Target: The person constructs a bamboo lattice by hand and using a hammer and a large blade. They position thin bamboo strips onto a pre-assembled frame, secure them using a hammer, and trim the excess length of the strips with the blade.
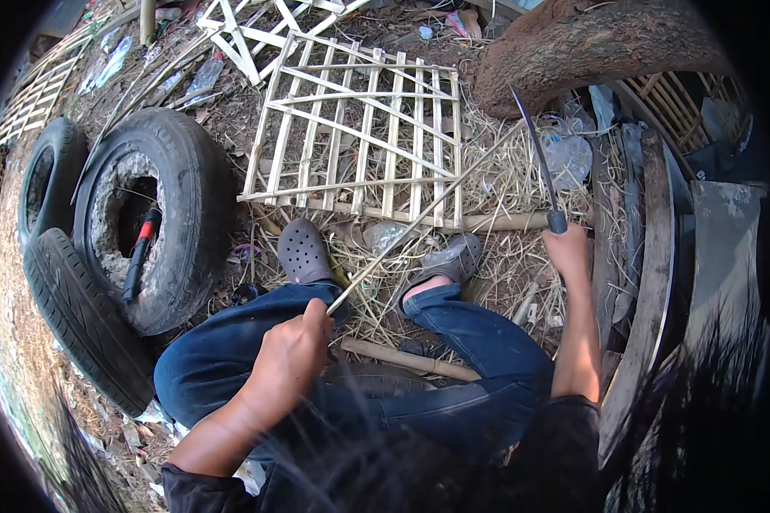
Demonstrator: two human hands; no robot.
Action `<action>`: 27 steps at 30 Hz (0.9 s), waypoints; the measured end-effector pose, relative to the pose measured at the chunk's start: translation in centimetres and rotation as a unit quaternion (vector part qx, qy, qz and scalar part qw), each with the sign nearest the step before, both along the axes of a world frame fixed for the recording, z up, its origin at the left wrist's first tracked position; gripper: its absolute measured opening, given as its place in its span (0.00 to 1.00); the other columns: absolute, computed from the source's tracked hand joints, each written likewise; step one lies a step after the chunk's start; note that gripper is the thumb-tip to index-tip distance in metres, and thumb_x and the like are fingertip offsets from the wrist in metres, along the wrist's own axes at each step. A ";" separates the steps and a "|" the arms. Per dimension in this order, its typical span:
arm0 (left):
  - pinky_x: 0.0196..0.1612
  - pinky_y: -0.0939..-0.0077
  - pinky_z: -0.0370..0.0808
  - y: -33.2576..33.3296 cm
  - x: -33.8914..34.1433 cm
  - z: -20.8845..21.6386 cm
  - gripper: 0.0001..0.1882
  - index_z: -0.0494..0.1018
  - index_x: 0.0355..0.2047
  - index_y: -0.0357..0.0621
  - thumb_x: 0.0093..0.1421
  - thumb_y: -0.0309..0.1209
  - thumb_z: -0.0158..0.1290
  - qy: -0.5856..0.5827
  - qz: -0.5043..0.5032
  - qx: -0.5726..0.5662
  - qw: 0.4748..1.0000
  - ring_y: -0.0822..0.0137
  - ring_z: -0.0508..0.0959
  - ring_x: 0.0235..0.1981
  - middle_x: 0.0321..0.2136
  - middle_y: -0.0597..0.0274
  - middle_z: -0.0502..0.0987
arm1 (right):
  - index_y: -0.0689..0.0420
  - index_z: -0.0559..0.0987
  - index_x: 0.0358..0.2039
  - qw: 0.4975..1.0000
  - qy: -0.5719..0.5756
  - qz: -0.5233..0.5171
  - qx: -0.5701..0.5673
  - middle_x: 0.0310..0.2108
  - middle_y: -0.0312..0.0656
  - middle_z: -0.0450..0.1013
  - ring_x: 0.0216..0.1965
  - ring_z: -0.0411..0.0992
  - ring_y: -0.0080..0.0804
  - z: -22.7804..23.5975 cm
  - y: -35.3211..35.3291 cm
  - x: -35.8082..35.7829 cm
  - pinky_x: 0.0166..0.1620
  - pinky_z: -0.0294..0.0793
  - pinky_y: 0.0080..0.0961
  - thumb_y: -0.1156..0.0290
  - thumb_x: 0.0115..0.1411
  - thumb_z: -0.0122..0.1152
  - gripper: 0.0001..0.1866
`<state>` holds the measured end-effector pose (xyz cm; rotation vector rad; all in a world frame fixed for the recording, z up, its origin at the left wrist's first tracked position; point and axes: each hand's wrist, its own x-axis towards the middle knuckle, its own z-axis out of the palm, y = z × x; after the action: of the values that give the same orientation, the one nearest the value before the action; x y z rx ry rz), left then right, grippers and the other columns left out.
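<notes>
My left hand [287, 359] is closed around the near end of a long thin bamboo strip [412, 224], which slants away up and to the right. In my right hand [567, 253] is the dark handle of a long-bladed knife [535, 141]. Its blade points up and away, apart from the strip as far as I can see. Beyond my feet a woven bamboo lattice panel [369, 101] lies on the ground, its strips crossing upright and slanted. A bamboo pole [511, 221] lies along its near edge.
Old tyres [188, 222] stand on the left, one filled with concrete, with a red-and-black tool [143, 248] in its hole. A thick tree trunk [586, 47] leans in at the top right. Wooden planks [650, 282] edge the right side. A short bamboo piece [411, 359] lies between my legs.
</notes>
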<state>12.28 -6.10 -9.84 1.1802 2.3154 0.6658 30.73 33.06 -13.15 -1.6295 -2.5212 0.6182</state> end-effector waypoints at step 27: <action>0.30 0.78 0.62 6.9 4.8 0.4 0.19 0.52 0.31 0.53 0.59 0.24 0.55 -0.622 0.048 0.200 0.755 0.78 0.57 0.21 0.19 0.76 0.54 | 0.57 0.77 0.21 0.764 0.414 0.130 -0.478 0.21 0.32 0.73 0.23 0.66 0.20 -0.9 -17.2 -0.5 0.27 0.64 0.20 0.72 0.47 0.69 0.07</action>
<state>17.04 0.78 -9.45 0.4146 1.0805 1.4569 30.27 15.88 -14.04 -0.6959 -1.7389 2.2956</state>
